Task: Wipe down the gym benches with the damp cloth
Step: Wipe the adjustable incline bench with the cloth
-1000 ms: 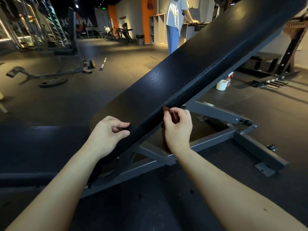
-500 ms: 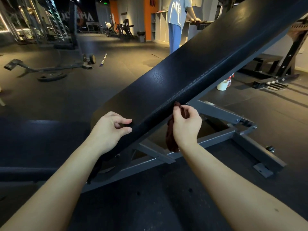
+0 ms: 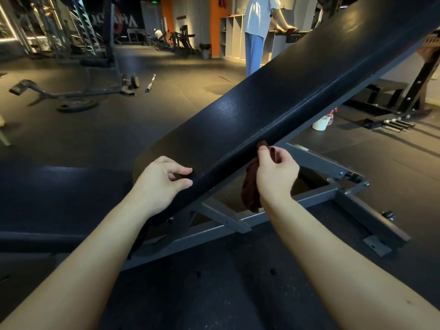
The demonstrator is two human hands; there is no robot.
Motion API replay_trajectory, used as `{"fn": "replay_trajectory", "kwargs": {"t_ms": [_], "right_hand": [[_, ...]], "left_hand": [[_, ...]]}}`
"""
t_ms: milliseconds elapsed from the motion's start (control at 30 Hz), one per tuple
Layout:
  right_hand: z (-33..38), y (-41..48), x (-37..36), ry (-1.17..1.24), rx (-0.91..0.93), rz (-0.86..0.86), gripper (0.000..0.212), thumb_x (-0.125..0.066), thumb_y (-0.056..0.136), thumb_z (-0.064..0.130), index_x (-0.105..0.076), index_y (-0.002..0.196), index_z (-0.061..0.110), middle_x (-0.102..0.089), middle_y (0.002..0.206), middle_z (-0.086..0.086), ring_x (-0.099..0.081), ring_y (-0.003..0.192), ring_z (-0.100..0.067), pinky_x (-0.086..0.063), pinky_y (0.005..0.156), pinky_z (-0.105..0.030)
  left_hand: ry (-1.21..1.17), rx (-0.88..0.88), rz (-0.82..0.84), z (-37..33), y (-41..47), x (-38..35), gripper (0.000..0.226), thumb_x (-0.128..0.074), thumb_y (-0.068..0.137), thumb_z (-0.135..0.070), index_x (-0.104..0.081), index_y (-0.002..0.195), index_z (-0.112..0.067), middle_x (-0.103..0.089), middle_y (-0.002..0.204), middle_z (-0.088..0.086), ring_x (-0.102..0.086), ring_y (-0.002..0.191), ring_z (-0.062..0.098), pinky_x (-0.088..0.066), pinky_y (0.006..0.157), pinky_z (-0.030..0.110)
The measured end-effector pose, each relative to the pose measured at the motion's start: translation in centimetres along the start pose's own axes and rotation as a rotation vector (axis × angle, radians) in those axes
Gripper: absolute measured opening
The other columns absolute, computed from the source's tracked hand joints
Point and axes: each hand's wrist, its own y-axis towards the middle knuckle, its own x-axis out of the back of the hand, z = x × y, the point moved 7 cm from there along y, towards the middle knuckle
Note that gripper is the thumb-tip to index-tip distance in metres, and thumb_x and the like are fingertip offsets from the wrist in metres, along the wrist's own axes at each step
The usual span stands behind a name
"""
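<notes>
The right hand (image 3: 276,177), pinching the dark red damp cloth (image 3: 250,191), has slid farther right up the side edge of the black padded inclined bench (image 3: 285,91); the left hand (image 3: 159,184) grips its lower edge; the wiping advances.

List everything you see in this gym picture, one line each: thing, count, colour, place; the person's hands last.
bench pad: one, black, tilted across the centre
bench frame: one, grey, under the pad
cloth: one, dark red, against the pad's near edge
tub: one, white, floor beyond the bench, right
weight plate: one, black, floor, left
short bar: one, silver with purple end, floor near the plate
other person: one, white top, blue trousers, standing at back
left hand: one, holds the pad's lower edge
right hand: one, pinches the cloth
</notes>
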Motion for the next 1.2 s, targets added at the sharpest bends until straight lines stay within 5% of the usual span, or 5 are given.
{"fn": "replay_trajectory", "kwargs": {"t_ms": [233,533,867,967,1200], "right_hand": [[-2.6,-4.8,-3.5,-0.029,-0.087,0.230,0.020,-0.070,0.096,0.027,-0.070,0.078,0.017,-0.069,0.069,0.004,-0.063,0.065,-0.005,-0.053,0.066,-0.028],[-0.5,-1.4,-1.4,0.076,-0.148,0.051,0.015,-0.071,0.095,0.030,-0.075,0.086,0.018,-0.076,0.081,0.003,-0.072,0.084,-0.015,-0.060,0.079,-0.030],[-0.3,-1.5,-1.3,0.059,-0.091,0.040,0.020,-0.074,0.092,0.025,-0.070,0.075,0.014,-0.067,0.067,0.005,-0.060,0.063,-0.006,-0.053,0.067,-0.030],[2.9,1.2,0.8,0.060,0.058,-0.105,0.008,-0.069,0.096,0.030,-0.069,0.096,0.022,-0.068,0.093,0.007,-0.062,0.084,-0.001,-0.054,0.081,-0.025],[1.8,-2.1,-1.7,-0.064,0.196,0.028,0.051,-0.060,0.103,0.020,-0.044,0.151,0.024,-0.040,0.131,0.009,-0.046,0.120,0.000,-0.029,0.102,-0.005]], "left_hand": [[0.013,0.019,0.011,0.2,0.3,0.0,0.023,-0.080,0.087,-0.028,-0.078,0.109,-0.032,-0.057,0.111,-0.017,-0.058,0.095,0.006,-0.044,0.086,0.026],[0.021,0.007,0.005,0.0,-0.1,-0.1,0.024,-0.077,0.089,-0.029,-0.076,0.114,-0.031,-0.056,0.111,-0.018,-0.059,0.096,0.007,-0.045,0.086,0.024],[0.011,0.004,0.020,0.1,0.3,0.0,0.023,-0.080,0.087,-0.029,-0.077,0.110,-0.032,-0.058,0.111,-0.016,-0.058,0.095,0.006,-0.044,0.084,0.024],[0.023,0.000,0.017,0.1,0.1,-0.1,0.025,-0.078,0.089,-0.029,-0.076,0.114,-0.031,-0.057,0.112,-0.017,-0.058,0.097,0.006,-0.045,0.086,0.024],[0.037,-0.041,0.046,0.0,-0.2,0.2,0.030,-0.076,0.090,-0.029,-0.074,0.120,-0.033,-0.055,0.115,-0.018,-0.057,0.096,0.001,-0.043,0.087,0.020]]}}
